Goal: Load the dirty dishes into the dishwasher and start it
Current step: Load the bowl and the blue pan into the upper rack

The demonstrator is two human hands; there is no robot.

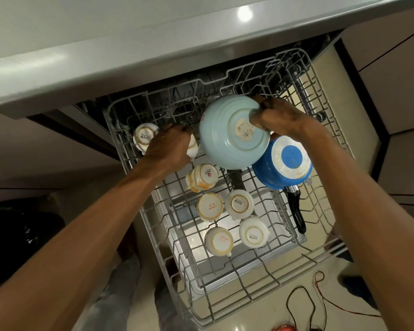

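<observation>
Beneath the grey countertop (pixel 105 68), we are leaning over the pulled-out wire rack (pixel 237 295) of the dishwasher. Our right hand (pixel 280 115) is gripping the pale blue bowl (pixel 225 130) by its far rim, thumb lying on the base, and is holding it bottom-up and tilted over the rack's rear half. Our left hand (pixel 170 146) is curling its fingers round a white cup (pixel 192 146) just left of the bowl, near another cup (pixel 145 137) in the rear left corner. Just right of the bowl, a blue saucepan (pixel 284 163) is lying upturned, its black handle (pixel 296 211) pointing towards us. Five stained cups (pixel 239 203) are sitting bottom-up mid-rack. Cables (pixel 301 304) are trailing across the floor.
</observation>
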